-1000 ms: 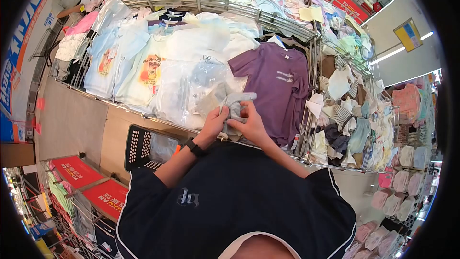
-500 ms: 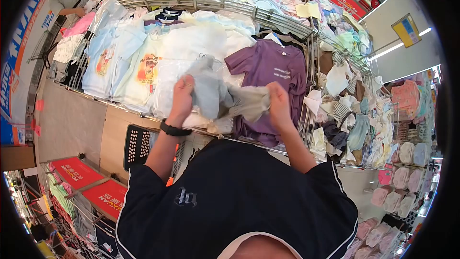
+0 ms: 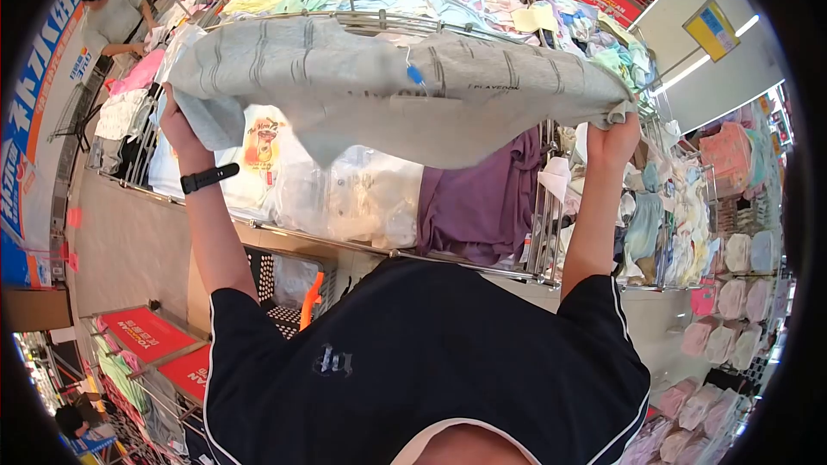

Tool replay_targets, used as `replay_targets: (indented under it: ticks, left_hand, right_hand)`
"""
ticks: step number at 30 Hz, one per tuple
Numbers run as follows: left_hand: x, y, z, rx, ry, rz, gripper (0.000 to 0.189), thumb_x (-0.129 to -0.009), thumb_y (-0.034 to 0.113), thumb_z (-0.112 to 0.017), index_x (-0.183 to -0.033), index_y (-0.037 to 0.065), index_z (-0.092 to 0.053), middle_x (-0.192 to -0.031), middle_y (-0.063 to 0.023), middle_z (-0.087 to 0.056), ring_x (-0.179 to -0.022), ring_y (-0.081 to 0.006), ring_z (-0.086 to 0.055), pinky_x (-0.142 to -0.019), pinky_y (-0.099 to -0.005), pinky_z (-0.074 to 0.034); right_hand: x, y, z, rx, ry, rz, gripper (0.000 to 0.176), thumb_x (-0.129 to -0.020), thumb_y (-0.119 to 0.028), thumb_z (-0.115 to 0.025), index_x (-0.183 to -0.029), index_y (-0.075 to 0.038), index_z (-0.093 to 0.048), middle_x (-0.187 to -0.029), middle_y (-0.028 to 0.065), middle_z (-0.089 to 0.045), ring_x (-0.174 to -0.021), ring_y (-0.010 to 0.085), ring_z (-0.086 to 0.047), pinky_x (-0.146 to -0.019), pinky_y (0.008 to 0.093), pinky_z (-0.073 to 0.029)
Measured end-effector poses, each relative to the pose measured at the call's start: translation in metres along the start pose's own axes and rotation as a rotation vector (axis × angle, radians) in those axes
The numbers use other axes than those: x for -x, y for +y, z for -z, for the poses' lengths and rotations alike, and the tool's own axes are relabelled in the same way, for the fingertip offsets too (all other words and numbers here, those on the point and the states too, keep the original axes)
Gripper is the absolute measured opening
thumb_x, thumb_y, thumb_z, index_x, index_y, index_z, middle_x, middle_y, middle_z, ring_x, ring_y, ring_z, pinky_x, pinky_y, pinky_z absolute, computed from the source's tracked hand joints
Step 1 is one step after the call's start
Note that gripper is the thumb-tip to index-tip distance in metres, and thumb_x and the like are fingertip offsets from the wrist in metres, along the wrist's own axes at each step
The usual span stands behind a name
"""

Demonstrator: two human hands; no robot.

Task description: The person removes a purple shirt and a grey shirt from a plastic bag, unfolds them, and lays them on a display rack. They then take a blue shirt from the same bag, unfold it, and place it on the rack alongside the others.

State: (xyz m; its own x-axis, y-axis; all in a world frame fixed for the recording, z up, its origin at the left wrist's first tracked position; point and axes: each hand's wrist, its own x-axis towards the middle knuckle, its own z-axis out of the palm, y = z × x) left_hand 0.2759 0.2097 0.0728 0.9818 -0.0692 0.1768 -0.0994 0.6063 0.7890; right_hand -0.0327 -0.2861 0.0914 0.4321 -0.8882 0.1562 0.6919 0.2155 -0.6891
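Observation:
A grey T-shirt (image 3: 379, 120) with dark stripe marks, blurred lettering and a blue tag (image 3: 415, 76) is stretched wide in the air over the clothes bin. My left hand (image 3: 177, 116), below a black wristband (image 3: 210, 178), grips one end, its fingers partly hidden by the cloth. At the other end my right hand (image 3: 615, 138) is closed round a bunched corner. Under the shirt lie a folded purple T-shirt (image 3: 482, 202), white garments in clear plastic (image 3: 370, 207) and a white shirt with an orange print (image 3: 265, 142).
Metal rails (image 3: 345, 244) edge the bin in front of me. A black basket (image 3: 280, 310) with an orange handle (image 3: 311, 301) stands below. More clothes (image 3: 650, 224) fill a bin on the right. Another person (image 3: 112, 17) stands at the far left.
The grey T-shirt was bunched between my hands, close together over the bin. My hands have moved far apart and up, spreading it out wide.

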Motion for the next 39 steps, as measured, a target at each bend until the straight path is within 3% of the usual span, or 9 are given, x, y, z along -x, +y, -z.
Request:
replay_targets:
  ticks: [4, 8, 11, 13, 16, 19, 25, 34, 39]
  left_hand:
    - [0.027, -0.039, 0.003, -0.184, 0.072, 0.081, 0.052, -0.105, 0.038, -0.038, -0.128, -0.006, -0.053, -0.122, -0.0165, -0.063, -0.109, -0.0283, -0.063, -0.098, -0.0398, -0.049]
    - [0.058, -0.063, -0.008, 0.14, -0.142, 0.333, 0.054, -0.105, 0.04, -0.038, -0.126, -0.008, -0.053, -0.123, -0.0193, -0.062, -0.107, -0.032, -0.064, -0.097, -0.0421, -0.05]
    - [0.054, -0.084, 0.047, -0.095, -0.232, 0.389, 0.051, -0.104, 0.039, -0.042, -0.123, -0.007, -0.054, -0.12, -0.0217, -0.063, -0.107, -0.0325, -0.064, -0.098, -0.0438, -0.049]
    - [0.064, -0.089, 0.064, -0.241, -0.279, 0.562, 0.033, -0.097, 0.027, -0.051, -0.108, -0.002, -0.061, -0.113, -0.0232, -0.066, -0.106, -0.0309, -0.065, -0.092, -0.0382, -0.051]
    - [0.073, -0.127, 0.102, -0.627, -0.442, 0.766, 0.019, -0.084, 0.015, -0.058, -0.092, -0.001, -0.064, -0.1, -0.0156, -0.069, -0.09, -0.0215, -0.066, -0.081, -0.0328, -0.052]
    - [0.104, -0.167, 0.095, -1.181, -0.703, 0.59, 0.018, -0.076, 0.013, -0.063, -0.088, -0.001, -0.064, -0.087, -0.011, -0.07, -0.079, -0.0176, -0.063, -0.077, -0.0335, -0.052]
    - [0.177, -0.279, 0.076, -1.278, -0.884, 0.241, 0.047, -0.076, 0.032, -0.072, -0.113, 0.005, -0.061, -0.105, -0.0204, -0.066, -0.102, -0.033, -0.063, -0.087, -0.0433, -0.051]
    - [0.214, -0.285, 0.081, -1.812, -1.063, -0.039, 0.044, -0.077, 0.037, -0.071, -0.108, 0.007, -0.062, -0.101, -0.0162, -0.063, -0.093, -0.0367, -0.062, -0.083, -0.0459, -0.05]
    - [0.221, -0.298, 0.086, -1.609, -1.207, 0.157, 0.047, -0.077, 0.041, -0.072, -0.106, 0.006, -0.06, -0.102, -0.0168, -0.061, -0.091, -0.0374, -0.062, -0.079, -0.0469, -0.051]
  right_hand:
    - [0.005, 0.024, 0.056, 0.017, -0.275, -0.2, 0.02, -0.101, -0.021, -0.049, -0.107, -0.007, -0.061, -0.094, 0.0028, -0.065, -0.087, 0.0176, -0.064, -0.078, 0.0316, -0.053]
    - [0.033, 0.056, 0.079, 0.877, -0.544, -0.266, 0.021, -0.095, -0.022, -0.058, -0.107, -0.005, -0.061, -0.093, 0.0048, -0.065, -0.086, 0.0206, -0.065, -0.078, 0.0323, -0.052]
    - [0.087, 0.065, 0.067, 1.6, -0.798, -0.451, 0.051, -0.089, -0.035, -0.066, -0.125, -0.001, -0.057, -0.093, 0.009, -0.068, -0.083, 0.017, -0.064, -0.077, 0.0284, -0.051]
    - [0.105, 0.092, 0.113, 1.77, -1.06, -0.253, 0.057, -0.08, -0.038, -0.074, -0.123, -0.002, -0.061, -0.09, 0.015, -0.07, -0.078, 0.0218, -0.066, -0.075, 0.0306, -0.051]
    - [0.107, 0.12, 0.139, 1.616, -1.307, -0.907, 0.041, -0.079, -0.033, -0.073, -0.108, -0.004, -0.07, -0.085, 0.016, -0.07, -0.075, 0.026, -0.065, -0.074, 0.0342, -0.051]
    - [0.119, 0.131, 0.152, 1.464, -1.246, -0.616, 0.028, -0.08, -0.026, -0.071, -0.093, -0.002, -0.072, -0.084, 0.0158, -0.07, -0.076, 0.0264, -0.065, -0.073, 0.0352, -0.049]
    - [0.133, 0.114, 0.123, 1.299, -0.999, -0.443, 0.02, -0.083, -0.015, -0.066, -0.094, 0.002, -0.066, -0.082, 0.0167, -0.068, -0.077, 0.0272, -0.066, -0.074, 0.0352, -0.05]
    - [0.15, 0.134, 0.195, 1.945, -0.999, -0.468, 0.034, -0.082, -0.037, -0.069, -0.095, -0.005, -0.07, -0.092, 0.0171, -0.071, -0.091, 0.0353, -0.068, -0.08, 0.045, -0.052]
    - [0.173, 0.161, 0.204, 2.105, -1.124, -0.42, 0.04, -0.081, -0.044, -0.069, -0.094, -0.007, -0.071, -0.106, 0.0178, -0.069, -0.101, 0.0334, -0.065, -0.086, 0.0463, -0.05]
